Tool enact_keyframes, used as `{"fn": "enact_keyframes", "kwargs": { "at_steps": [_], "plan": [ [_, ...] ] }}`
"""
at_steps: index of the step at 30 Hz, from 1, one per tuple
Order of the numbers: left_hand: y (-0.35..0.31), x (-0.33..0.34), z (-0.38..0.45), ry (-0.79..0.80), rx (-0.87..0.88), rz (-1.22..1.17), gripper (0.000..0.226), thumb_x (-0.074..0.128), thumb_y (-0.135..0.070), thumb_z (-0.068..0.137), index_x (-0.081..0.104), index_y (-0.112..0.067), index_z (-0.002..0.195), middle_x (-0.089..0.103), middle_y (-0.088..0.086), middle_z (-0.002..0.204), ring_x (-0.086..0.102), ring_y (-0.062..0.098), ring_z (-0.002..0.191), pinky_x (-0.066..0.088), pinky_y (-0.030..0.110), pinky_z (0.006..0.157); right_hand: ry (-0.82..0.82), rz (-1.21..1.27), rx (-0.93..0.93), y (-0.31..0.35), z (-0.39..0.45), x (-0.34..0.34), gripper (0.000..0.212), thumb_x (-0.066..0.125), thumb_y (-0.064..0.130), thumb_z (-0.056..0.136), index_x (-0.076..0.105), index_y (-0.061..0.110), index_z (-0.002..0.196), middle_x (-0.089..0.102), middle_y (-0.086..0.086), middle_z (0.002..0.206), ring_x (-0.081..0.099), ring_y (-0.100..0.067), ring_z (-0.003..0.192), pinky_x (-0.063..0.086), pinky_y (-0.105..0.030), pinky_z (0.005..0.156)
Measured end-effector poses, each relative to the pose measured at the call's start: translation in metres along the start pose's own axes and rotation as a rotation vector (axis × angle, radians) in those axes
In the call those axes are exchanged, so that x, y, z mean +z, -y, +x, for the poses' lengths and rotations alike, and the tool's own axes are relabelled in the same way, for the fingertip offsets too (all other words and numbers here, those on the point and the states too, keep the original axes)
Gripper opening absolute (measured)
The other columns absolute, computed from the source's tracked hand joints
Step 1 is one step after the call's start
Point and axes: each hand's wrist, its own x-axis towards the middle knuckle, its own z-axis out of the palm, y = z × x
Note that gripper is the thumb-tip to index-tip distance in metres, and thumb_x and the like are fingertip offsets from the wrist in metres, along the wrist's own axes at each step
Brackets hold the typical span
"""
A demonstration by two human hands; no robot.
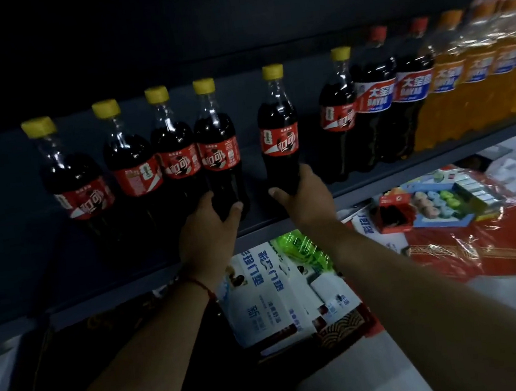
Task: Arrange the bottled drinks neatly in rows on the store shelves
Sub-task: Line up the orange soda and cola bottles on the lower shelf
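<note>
Several dark cola bottles with yellow caps and red labels stand in a row on the dark shelf. My left hand grips the base of the fourth cola bottle. My right hand grips the base of the fifth cola bottle, which stands apart with gaps on both sides. A further yellow-capped cola bottle stands to the right, touching two larger red-capped cola bottles.
Orange drink bottles, some in plastic wrap, fill the shelf's right end. Below the shelf lie white and blue cartons, a green plastic pack, a red wrapped package and a tray of small goods.
</note>
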Motion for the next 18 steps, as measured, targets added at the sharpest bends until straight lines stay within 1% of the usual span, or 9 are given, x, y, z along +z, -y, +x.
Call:
{"fn": "enact_keyframes", "kwargs": {
  "at_steps": [2,5,10,13,15,17,18],
  "plan": [
    [-0.002,-0.001,0.000,-0.002,-0.011,-0.025,0.059,0.058,-0.053,0.091,0.049,-0.016,0.137,0.071,0.014,0.093,0.068,0.031,0.087,0.057,0.042,0.073,0.003,-0.011,0.019,0.000,-0.001,-0.005,0.055,0.074,0.040,0.084,0.051,0.011,0.126,0.063,-0.011,0.124,0.059,-0.030,0.115,0.049,-0.041,0.095],
    [0.003,0.005,-0.001,-0.029,0.018,-0.044,0.061,0.059,-0.049,0.093,0.045,-0.015,0.141,0.071,0.011,0.093,0.068,0.029,0.088,0.057,0.039,0.073,-0.009,-0.046,0.014,-0.005,0.005,-0.008,0.055,0.073,0.039,0.086,0.052,0.009,0.127,0.062,-0.012,0.125,0.059,-0.031,0.115,0.049,-0.040,0.094],
    [0.014,0.013,0.006,-0.055,0.118,-0.020,0.064,0.059,-0.044,0.095,0.038,-0.013,0.147,0.071,0.017,0.090,0.068,0.031,0.083,0.057,0.041,0.069,-0.113,-0.084,0.013,-0.016,0.014,-0.010,0.059,0.070,0.042,0.087,0.050,0.009,0.132,0.054,-0.015,0.129,0.056,-0.036,0.115,0.047,-0.047,0.097],
    [0.016,0.014,0.007,-0.057,0.126,-0.011,0.068,0.060,-0.044,0.094,0.035,-0.013,0.148,0.070,0.017,0.086,0.068,0.031,0.080,0.057,0.041,0.068,-0.158,-0.081,-0.007,-0.022,0.015,-0.014,0.059,0.070,0.042,0.088,0.051,0.011,0.135,0.055,-0.013,0.129,0.056,-0.033,0.116,0.047,-0.043,0.097],
    [0.015,0.016,0.007,-0.059,0.107,-0.033,0.069,0.062,-0.044,0.093,0.035,-0.011,0.148,0.070,0.017,0.084,0.068,0.031,0.079,0.054,0.035,0.061,-0.168,-0.073,-0.009,-0.026,0.018,-0.018,0.060,0.069,0.041,0.089,0.050,0.013,0.137,0.055,-0.012,0.130,0.055,-0.032,0.117,0.046,-0.040,0.097],
    [0.011,0.017,0.008,-0.057,0.086,-0.055,0.065,0.064,-0.042,0.092,0.036,-0.014,0.143,0.069,0.013,0.083,0.067,0.028,0.074,0.042,0.025,0.050,-0.180,-0.045,-0.013,-0.030,0.022,-0.019,0.061,0.069,0.042,0.088,0.049,0.014,0.138,0.055,-0.011,0.132,0.055,-0.030,0.118,0.046,-0.041,0.099],
    [0.010,0.018,0.008,-0.056,0.079,-0.058,0.063,0.065,-0.041,0.092,0.035,-0.016,0.142,0.069,0.011,0.084,0.066,0.026,0.072,0.037,0.021,0.048,-0.188,-0.028,-0.020,-0.032,0.023,-0.019,0.063,0.070,0.043,0.087,0.048,0.014,0.138,0.055,-0.010,0.132,0.055,-0.029,0.118,0.047,-0.043,0.100]
  ]
}}
